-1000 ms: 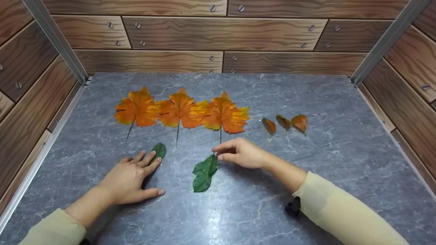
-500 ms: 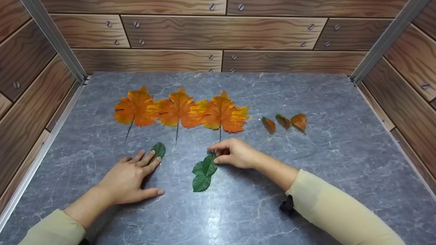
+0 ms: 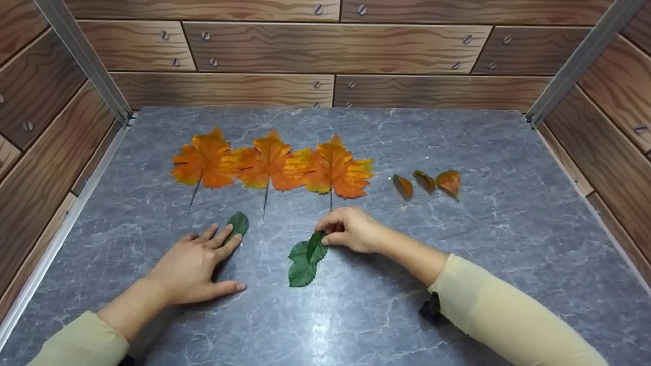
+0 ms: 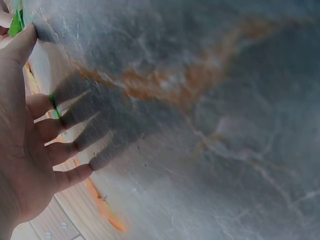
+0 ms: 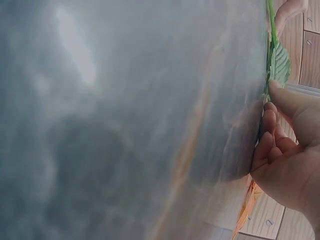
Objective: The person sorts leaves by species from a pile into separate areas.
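My left hand (image 3: 190, 264) rests on the table with spread, straight fingers, their tips on a small green leaf (image 3: 239, 223) that is partly covered. My right hand (image 3: 353, 231) pinches the top of a green leaf (image 3: 315, 247) between thumb and fingers. That leaf is tilted up over more green leaf (image 3: 302, 274) lying flat beneath it; whether they are joined I cannot tell. In the right wrist view, the thumb presses at the base of the green leaf (image 5: 282, 65). The left wrist view shows the left hand (image 4: 30, 150) with fingertips touching the tabletop.
Three orange maple leaves (image 3: 269, 162) lie in an overlapping row behind the hands, stems toward me. Right of them sit three small curled brown-orange leaves (image 3: 426, 182). Wood-patterned panels (image 3: 330, 48) enclose the grey marbled table (image 3: 483, 152) at the back and sides.
My right hand has moved slightly left and closed its fingers on the green leaf, whose top has lifted and turned. The left hand has stayed in place.
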### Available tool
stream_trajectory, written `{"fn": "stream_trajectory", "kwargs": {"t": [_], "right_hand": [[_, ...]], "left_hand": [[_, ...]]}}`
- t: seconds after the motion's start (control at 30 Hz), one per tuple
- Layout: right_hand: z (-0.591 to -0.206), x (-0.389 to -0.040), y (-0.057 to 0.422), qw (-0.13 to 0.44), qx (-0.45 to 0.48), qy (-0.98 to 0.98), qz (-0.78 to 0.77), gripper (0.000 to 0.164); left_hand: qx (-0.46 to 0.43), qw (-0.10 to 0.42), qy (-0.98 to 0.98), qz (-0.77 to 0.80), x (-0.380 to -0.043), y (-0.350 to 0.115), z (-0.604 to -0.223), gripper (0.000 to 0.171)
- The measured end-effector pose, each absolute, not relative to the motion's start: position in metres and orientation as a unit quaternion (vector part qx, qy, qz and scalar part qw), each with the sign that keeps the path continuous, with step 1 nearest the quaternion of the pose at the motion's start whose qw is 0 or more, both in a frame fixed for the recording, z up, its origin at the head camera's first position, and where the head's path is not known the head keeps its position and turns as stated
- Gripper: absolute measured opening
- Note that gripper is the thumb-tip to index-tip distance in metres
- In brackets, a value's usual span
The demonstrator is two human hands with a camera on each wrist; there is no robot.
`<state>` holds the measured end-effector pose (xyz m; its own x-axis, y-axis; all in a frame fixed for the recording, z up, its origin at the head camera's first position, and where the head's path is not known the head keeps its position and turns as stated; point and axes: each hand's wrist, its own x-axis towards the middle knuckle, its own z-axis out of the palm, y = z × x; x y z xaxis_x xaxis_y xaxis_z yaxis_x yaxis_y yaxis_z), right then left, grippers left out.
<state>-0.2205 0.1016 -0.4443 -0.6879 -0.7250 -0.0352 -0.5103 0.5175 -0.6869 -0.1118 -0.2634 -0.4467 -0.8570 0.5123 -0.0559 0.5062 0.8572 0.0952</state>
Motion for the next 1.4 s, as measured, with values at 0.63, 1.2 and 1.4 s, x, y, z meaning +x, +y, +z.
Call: {"fn": "stream_trajectory", "kwargs": {"t": [0.63,1.2,1.4], "right_hand": [[-0.415,-0.224,0.122,0.178,-0.317,0.848,-0.386,0.011],[-0.408,-0.209,0.097,0.162,-0.345,0.809,-0.446,0.020],[-0.409,-0.207,0.083,0.157,-0.354,0.804,-0.451,0.022]], "left_hand": [[0.265,0.041,0.963,0.039,-0.113,-0.264,-0.448,0.102],[0.265,0.043,0.962,0.041,-0.111,-0.264,-0.450,0.102],[0.268,0.038,0.962,0.039,-0.112,-0.264,-0.447,0.101]]}}
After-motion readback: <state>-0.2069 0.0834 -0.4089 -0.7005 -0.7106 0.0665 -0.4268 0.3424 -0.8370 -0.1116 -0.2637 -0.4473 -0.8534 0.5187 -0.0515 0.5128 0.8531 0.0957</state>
